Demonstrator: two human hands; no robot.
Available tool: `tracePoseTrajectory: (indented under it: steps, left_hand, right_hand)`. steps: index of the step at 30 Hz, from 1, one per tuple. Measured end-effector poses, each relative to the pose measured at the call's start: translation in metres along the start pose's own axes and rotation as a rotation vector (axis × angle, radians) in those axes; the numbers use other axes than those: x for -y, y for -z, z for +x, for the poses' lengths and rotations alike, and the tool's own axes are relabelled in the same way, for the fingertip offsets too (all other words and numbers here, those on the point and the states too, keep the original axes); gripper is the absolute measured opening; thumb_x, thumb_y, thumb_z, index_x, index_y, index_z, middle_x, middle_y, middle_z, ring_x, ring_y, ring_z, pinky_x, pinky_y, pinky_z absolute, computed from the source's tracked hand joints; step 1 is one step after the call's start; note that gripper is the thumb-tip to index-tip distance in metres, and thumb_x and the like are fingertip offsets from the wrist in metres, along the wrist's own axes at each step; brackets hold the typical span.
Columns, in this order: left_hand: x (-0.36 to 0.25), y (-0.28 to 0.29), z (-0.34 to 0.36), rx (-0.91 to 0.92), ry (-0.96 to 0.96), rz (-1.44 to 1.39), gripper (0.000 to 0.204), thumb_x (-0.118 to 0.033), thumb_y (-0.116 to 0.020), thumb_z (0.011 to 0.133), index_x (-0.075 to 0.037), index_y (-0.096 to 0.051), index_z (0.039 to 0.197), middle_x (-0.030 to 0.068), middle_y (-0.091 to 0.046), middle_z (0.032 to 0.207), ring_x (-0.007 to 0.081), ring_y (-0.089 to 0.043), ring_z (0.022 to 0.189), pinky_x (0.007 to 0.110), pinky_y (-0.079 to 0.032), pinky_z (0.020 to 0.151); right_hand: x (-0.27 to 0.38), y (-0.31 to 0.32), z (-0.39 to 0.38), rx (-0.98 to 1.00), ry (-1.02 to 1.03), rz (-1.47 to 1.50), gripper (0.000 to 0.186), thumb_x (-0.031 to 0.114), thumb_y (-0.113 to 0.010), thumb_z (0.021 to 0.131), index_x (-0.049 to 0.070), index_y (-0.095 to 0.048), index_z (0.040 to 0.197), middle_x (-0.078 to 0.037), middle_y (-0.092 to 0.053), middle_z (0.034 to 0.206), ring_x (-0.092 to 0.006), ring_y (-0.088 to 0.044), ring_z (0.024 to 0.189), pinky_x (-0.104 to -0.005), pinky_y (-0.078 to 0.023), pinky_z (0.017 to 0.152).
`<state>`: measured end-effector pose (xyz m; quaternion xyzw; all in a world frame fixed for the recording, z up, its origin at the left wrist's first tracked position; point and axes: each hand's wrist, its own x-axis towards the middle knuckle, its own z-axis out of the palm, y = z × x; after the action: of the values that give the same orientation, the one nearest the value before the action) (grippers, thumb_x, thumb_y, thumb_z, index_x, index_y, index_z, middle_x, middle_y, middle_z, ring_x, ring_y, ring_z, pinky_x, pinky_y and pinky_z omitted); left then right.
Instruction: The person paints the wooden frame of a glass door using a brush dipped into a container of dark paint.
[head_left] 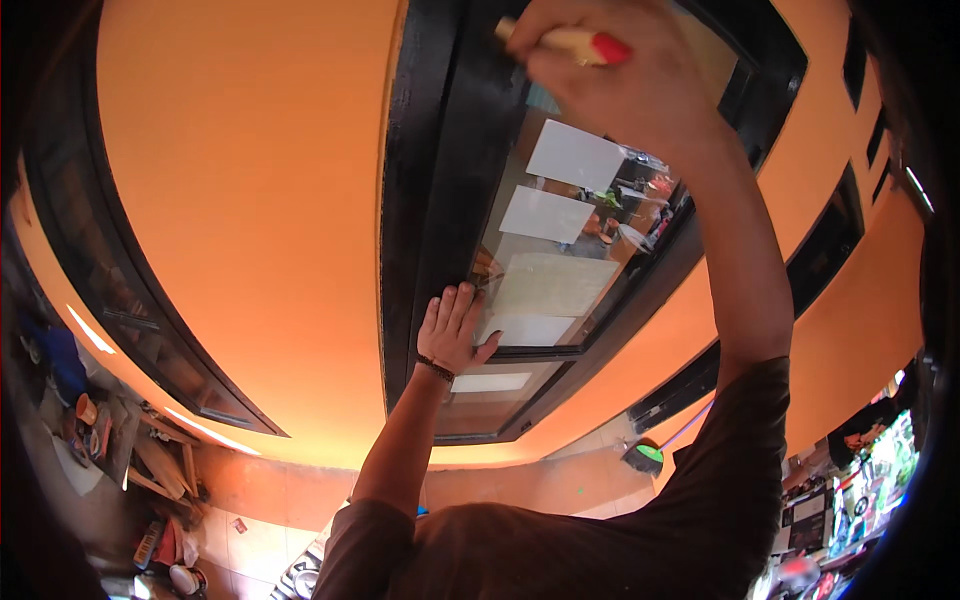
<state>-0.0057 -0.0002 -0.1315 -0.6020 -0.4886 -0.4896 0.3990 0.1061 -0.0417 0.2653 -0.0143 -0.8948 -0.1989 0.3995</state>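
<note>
My right hand (640,95) is raised high at the upper part of a black-framed window. Its fingers are closed round what looks like a paintbrush (572,42), with a cream handle and a red end; motion blurs it, and its tip lies near the black frame (455,130). Lower down, my left hand (452,325) rests flat, fingers stretched, where the frame's left side meets the glass. A dark beaded bracelet (435,368) circles that wrist. White sheets (575,155) and reflections show in the glass pane (555,285).
Orange wall (250,200) surrounds the window. Another dark-framed window (150,290) stands at the left. Lower left are wood pieces (160,465) and assorted clutter on the tiled floor (240,540). A green-and-black broom head (645,456) stands by the wall at the right.
</note>
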Motion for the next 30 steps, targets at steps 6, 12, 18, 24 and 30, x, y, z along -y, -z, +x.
tracePoseTrajectory:
  steps: [6, 12, 18, 24, 30]
  left_hand:
    - [0.006, 0.003, -0.004, 0.005, 0.003, 0.016, 0.059, -0.048, -0.058, 0.08, -0.01, -0.059, 0.125, 0.0126, -0.043, 0.144, 0.0273, -0.034, 0.136, 0.042, -0.024, 0.111]
    - [0.003, 0.004, 0.003, 0.041, 0.009, 0.009, 0.058, -0.048, -0.058, 0.08, -0.01, -0.059, 0.124, 0.0121, -0.044, 0.142, 0.0269, -0.037, 0.134, 0.042, -0.024, 0.111]
    - [0.003, 0.003, 0.0, 0.033, 0.02, -0.018, 0.058, -0.048, -0.059, 0.08, -0.009, -0.058, 0.124, 0.0115, -0.044, 0.142, 0.0264, -0.037, 0.134, 0.042, -0.027, 0.109]
    - [0.002, 0.004, 0.0, 0.013, 0.011, -0.014, 0.058, -0.046, -0.059, 0.08, -0.009, -0.058, 0.124, 0.0114, -0.043, 0.143, 0.0265, -0.036, 0.135, 0.041, -0.027, 0.11]
    - [0.003, 0.003, 0.0, 0.007, 0.002, -0.004, 0.057, -0.046, -0.058, 0.081, -0.009, -0.059, 0.124, 0.0117, -0.043, 0.144, 0.0268, -0.034, 0.136, 0.041, -0.023, 0.112]
  right_hand:
    - [0.036, -0.06, -0.048, 0.138, 0.402, -0.579, 0.013, 0.012, -0.061, 0.07, 0.001, -0.059, 0.077, -0.017, -0.062, 0.093, -0.0264, -0.061, 0.085, -0.0292, -0.053, 0.063]
    - [0.058, -0.072, -0.073, 0.399, 0.222, -0.409, 0.018, 0.009, -0.062, 0.07, 0.002, -0.053, 0.084, -0.019, -0.058, 0.1, -0.0289, -0.058, 0.096, -0.0298, -0.053, 0.065]
    - [0.045, -0.066, -0.063, 0.118, -0.063, 0.438, 0.012, 0.004, -0.068, 0.074, 0.005, -0.062, 0.085, -0.007, -0.065, 0.078, -0.022, -0.065, 0.068, -0.0295, -0.05, 0.062]
    - [0.018, -0.05, -0.034, -0.143, -0.059, 0.171, 0.011, -0.004, -0.069, 0.073, 0.002, -0.065, 0.082, -0.005, -0.068, 0.081, -0.0095, -0.064, 0.072, -0.0234, -0.051, 0.067]
    - [0.019, -0.057, -0.038, -0.541, 0.009, 0.0, 0.015, -0.007, -0.068, 0.071, 0.001, -0.061, 0.081, -0.011, -0.066, 0.08, -0.0208, -0.065, 0.068, -0.0275, -0.052, 0.062]
